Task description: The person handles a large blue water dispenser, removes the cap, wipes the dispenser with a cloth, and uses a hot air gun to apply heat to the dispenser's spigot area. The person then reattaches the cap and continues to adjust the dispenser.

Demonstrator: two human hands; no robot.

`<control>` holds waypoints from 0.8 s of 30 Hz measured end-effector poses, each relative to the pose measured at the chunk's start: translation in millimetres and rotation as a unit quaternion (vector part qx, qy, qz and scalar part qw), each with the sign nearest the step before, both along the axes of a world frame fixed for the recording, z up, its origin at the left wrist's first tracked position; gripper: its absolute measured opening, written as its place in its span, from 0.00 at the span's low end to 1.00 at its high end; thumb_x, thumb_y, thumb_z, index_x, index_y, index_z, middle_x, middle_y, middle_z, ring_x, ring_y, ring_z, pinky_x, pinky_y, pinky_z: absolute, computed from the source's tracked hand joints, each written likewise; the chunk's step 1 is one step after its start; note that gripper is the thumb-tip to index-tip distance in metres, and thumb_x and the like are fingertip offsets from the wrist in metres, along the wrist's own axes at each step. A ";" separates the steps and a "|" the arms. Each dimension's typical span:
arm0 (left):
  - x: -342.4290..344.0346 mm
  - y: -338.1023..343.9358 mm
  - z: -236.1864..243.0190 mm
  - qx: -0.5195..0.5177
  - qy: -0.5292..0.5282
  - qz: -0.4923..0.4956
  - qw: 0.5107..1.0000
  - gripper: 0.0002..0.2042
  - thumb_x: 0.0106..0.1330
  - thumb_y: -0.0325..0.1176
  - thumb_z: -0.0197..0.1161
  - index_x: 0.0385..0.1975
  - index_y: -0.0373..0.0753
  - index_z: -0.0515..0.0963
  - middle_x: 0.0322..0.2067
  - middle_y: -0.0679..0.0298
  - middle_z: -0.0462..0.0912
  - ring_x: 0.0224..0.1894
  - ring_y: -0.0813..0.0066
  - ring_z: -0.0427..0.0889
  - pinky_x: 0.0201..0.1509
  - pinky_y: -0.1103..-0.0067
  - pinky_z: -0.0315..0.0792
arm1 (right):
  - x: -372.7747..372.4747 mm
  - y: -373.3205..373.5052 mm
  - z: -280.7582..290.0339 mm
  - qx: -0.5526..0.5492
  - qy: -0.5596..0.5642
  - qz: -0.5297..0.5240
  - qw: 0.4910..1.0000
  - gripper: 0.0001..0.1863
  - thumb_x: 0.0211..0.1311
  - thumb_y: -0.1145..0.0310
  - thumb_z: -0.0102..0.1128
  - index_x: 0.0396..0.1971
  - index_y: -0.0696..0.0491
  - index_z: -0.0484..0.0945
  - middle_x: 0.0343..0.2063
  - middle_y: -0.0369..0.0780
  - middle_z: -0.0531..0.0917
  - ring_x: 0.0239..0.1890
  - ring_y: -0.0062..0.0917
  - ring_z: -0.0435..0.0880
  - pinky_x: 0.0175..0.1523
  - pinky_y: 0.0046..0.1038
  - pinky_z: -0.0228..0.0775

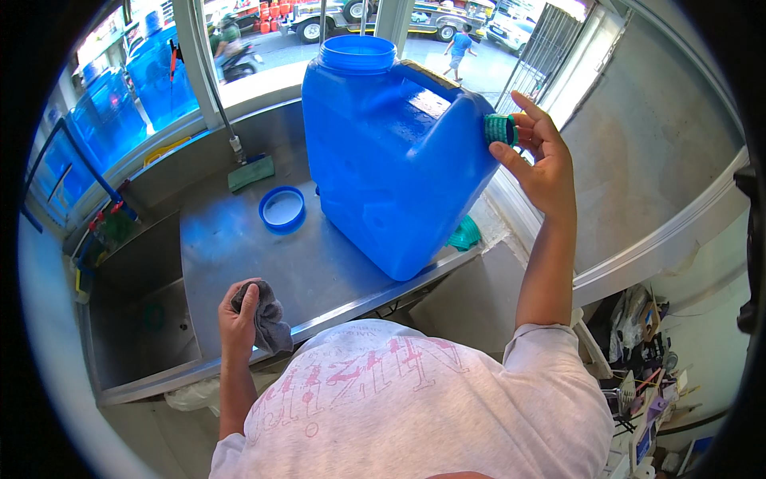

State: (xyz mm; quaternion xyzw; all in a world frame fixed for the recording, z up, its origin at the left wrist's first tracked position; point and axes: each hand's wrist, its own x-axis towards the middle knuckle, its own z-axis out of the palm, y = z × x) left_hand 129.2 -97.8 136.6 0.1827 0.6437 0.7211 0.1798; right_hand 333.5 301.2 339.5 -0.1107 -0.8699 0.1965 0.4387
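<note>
A large blue plastic water jug (379,152) stands upright on the steel counter, its wide top mouth uncovered. At its upper right corner, my right hand (544,156) pinches a small green ribbed cap (500,129) between thumb and fingers. The cap is against the jug's side; whether it is screwed on there I cannot tell. My left hand (239,313) is closed on a crumpled grey cloth (269,317) above the counter's front edge. Left of the jug lies a round blue lid (298,227), its hollow side up.
A steel sink basin (140,299) is at the left of the counter (239,247). Behind the lid is a green scouring pad (250,172). Green crumpled material (464,234) shows behind the jug. Windows face a street; a frosted panel (662,136) is at right.
</note>
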 end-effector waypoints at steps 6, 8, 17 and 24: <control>-0.6 2.2 0.3 0.008 0.005 0.001 1.000 0.11 0.72 0.37 0.62 0.42 0.35 0.82 0.31 0.70 0.82 0.32 0.86 0.77 0.36 0.84 0.73 | -2.6 6.5 6.9 -0.004 0.020 0.066 0.998 0.38 0.50 0.59 0.73 0.64 0.42 0.72 0.47 0.42 0.85 0.51 0.31 0.84 0.58 0.35 0.76; 0.0 1.7 1.7 0.008 0.004 0.001 1.000 0.11 0.72 0.37 0.62 0.41 0.35 0.82 0.31 0.70 0.82 0.31 0.85 0.77 0.36 0.84 0.73 | -5.5 4.7 11.6 -0.018 -0.001 0.071 0.997 0.37 0.50 0.62 0.72 0.65 0.42 0.72 0.47 0.42 0.85 0.50 0.31 0.84 0.59 0.36 0.76; 1.2 -1.0 1.8 0.007 -0.002 0.010 1.000 0.11 0.72 0.38 0.62 0.41 0.35 0.82 0.31 0.70 0.82 0.32 0.85 0.77 0.37 0.84 0.73 | -3.9 0.6 11.1 0.028 -0.017 0.058 0.998 0.39 0.50 0.65 0.72 0.66 0.42 0.70 0.48 0.42 0.85 0.51 0.31 0.84 0.59 0.37 0.76; -1.2 -4.1 -0.8 0.012 -0.007 0.014 1.000 0.11 0.72 0.37 0.63 0.41 0.35 0.82 0.31 0.70 0.82 0.31 0.85 0.77 0.36 0.84 0.74 | -10.5 8.9 -7.0 -0.061 0.057 0.096 0.992 0.42 0.50 0.63 0.74 0.68 0.46 0.67 0.51 0.45 0.83 0.49 0.30 0.85 0.58 0.36 0.76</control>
